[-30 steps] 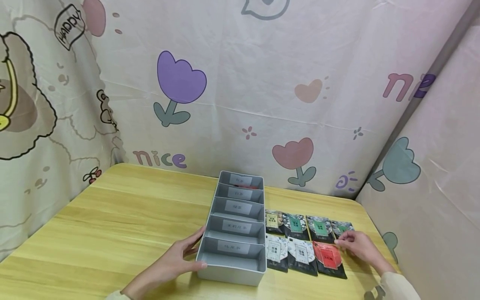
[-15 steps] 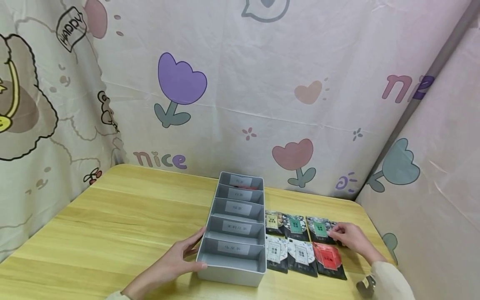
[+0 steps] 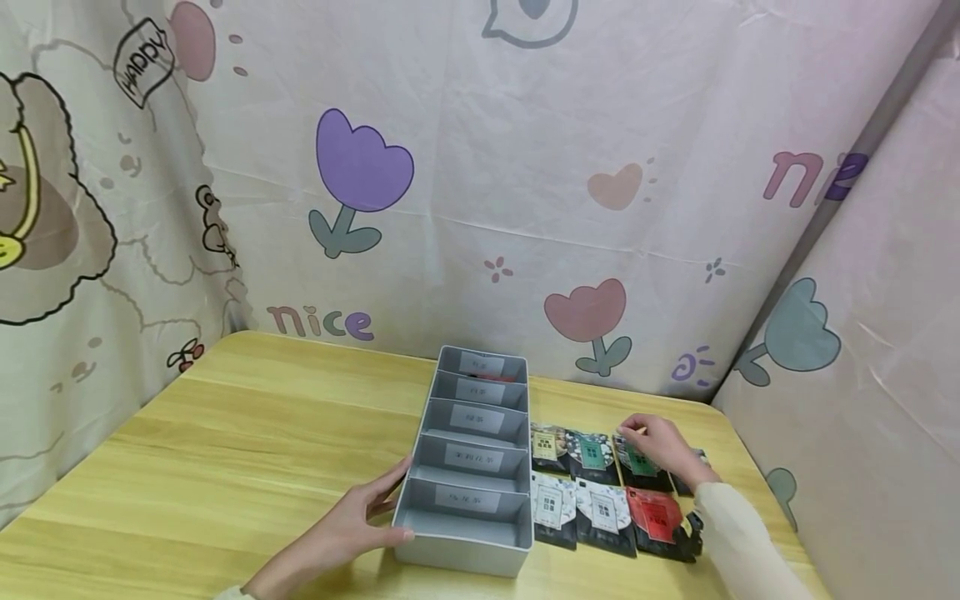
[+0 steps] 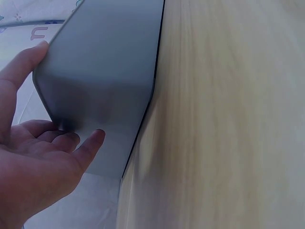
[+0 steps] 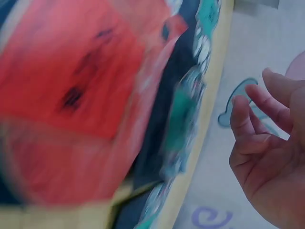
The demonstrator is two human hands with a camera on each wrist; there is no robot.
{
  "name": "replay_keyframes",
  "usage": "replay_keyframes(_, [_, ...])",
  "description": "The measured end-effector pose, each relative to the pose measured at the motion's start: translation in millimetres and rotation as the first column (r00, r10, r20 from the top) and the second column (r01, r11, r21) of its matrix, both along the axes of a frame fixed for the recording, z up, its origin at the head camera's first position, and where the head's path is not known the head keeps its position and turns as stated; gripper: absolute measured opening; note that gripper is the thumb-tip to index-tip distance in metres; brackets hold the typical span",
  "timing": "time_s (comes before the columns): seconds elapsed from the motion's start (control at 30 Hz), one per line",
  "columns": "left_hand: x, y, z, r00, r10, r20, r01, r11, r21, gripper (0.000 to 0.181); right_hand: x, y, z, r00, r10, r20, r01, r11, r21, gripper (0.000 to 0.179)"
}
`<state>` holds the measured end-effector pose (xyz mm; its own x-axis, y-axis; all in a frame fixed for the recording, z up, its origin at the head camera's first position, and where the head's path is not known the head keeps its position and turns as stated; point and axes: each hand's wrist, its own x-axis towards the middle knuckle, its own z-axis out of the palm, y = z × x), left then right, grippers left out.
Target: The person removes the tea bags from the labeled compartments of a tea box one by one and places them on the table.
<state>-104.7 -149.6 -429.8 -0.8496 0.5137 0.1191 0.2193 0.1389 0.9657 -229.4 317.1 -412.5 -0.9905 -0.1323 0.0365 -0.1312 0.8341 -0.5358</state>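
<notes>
My left hand (image 3: 341,525) rests at the near left corner of a long grey divided storage box (image 3: 461,557). Its thumb touches the front, and the fingers lie along the side; the left wrist view shows that corner between them. My right hand (image 3: 662,446) hovers over a tea packet with a green label (image 3: 637,467), partly covering it. Nothing is held in those loosely bent fingers, which stand apart from the packets in the right wrist view. Just below lies a red tea packet (image 3: 656,517), blurred and large in that view (image 5: 76,71).
White-labelled packets (image 3: 602,512), another green one (image 3: 592,452) and a yellow-labelled one (image 3: 545,447) lie right of the box in two rows. Paper labels mark the box's compartments. Something red (image 3: 491,378) lies in the farthest one. A printed curtain (image 3: 465,292) stands behind the table.
My right hand has moved left and away from me, from beside the red packet to above a green-labelled one. My left hand and the box have stayed in place.
</notes>
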Motion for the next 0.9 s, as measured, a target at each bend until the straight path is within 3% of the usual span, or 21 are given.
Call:
replay_keyframes(0.13, [-0.1, 0.9, -1.1, 1.000, -0.003, 0.003, 0.003, 1.000, 0.005, 0.085, -11.2, -20, 7.1, 0.998, 0.058, -0.034, -0.060, 0.996, -0.063, 0.026])
replay_keyframes(0.3, [-0.6, 0.6, -1.5, 1.000, -0.006, 0.013, 0.006, 1.000, 0.003, 0.085, -23.2, -48, 27.5, 0.985, 0.162, -0.059, -0.169, 0.974, -0.149, 0.029])
replay_keyframes(0.4, [-0.4, -1.5, -0.7, 1.000, 0.004, 0.014, -0.004, 1.000, -0.010, 0.086, -30.5, -67, 41.4, 0.970, 0.227, -0.081, -0.237, 0.963, -0.131, 0.027])
replay_keyframes(0.57, [0.1, -4.8, 0.8, 1.000, 0.004, -0.002, -0.004, 1.000, 0.001, 0.086, -43.4, -99, 55.8, 0.947, 0.301, -0.113, -0.305, 0.952, -0.018, 0.026])
replay_keyframes(0.7, [0.2, -4.0, 0.3, 1.000, -0.008, -0.011, 0.008, 1.000, 0.020, 0.085, -52.2, -118, 58.1, 0.943, 0.327, -0.066, -0.330, 0.943, -0.035, 0.031])
replay_keyframes(0.9, [0.7, -0.4, 0.7, 1.000, -0.005, 0.001, 0.005, 1.000, -0.006, 0.086, -63.5, -131, 49.4, 0.937, 0.345, 0.057, -0.327, 0.923, -0.204, 0.036])
